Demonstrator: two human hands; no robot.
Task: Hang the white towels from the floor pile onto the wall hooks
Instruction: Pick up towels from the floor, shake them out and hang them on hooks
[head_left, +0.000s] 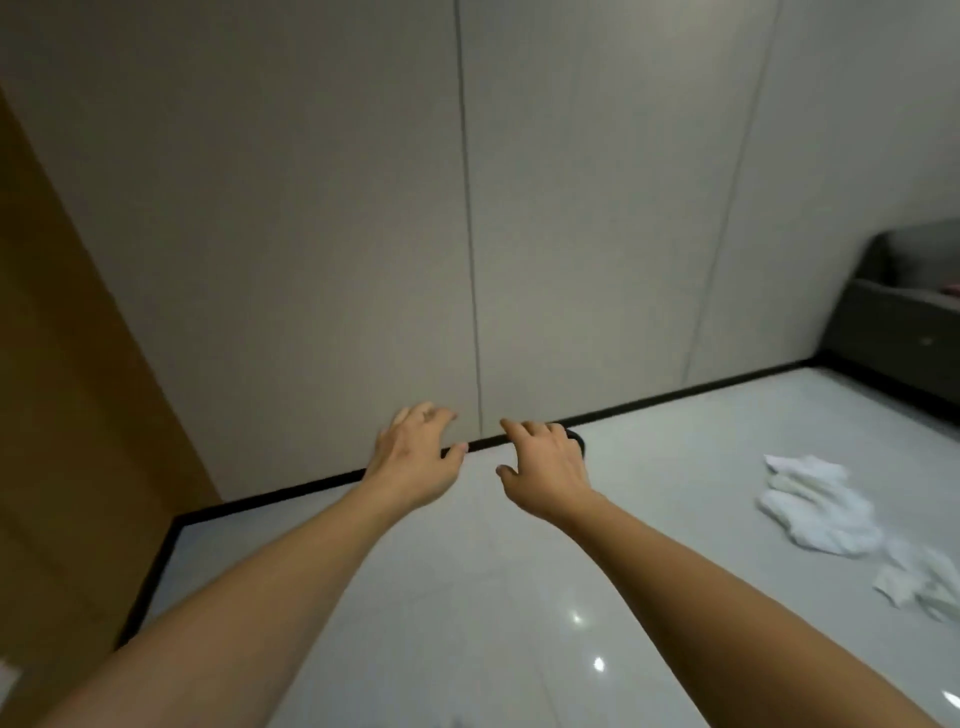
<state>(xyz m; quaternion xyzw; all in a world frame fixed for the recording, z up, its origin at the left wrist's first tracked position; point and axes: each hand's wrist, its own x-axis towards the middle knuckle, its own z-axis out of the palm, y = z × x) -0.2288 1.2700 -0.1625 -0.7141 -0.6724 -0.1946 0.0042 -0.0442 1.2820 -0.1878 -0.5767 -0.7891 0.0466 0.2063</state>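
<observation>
Head view: left hand (415, 457) and right hand (545, 467), fingers relaxed (holding nothing), hover well left of the towel pile (815, 506), probably between pickups.

Left hand (415, 457): I see it stretched toward the wall (311, 234), fingers loosely spread, holding nothing.
Right hand (545, 467): just beside it, fingers relaxed and bare too.
Towels (815, 504): white heap on the glossy floor (467, 597) — well off to my right.
Baseboard (675, 397): black strip — behind both hands.
</observation>
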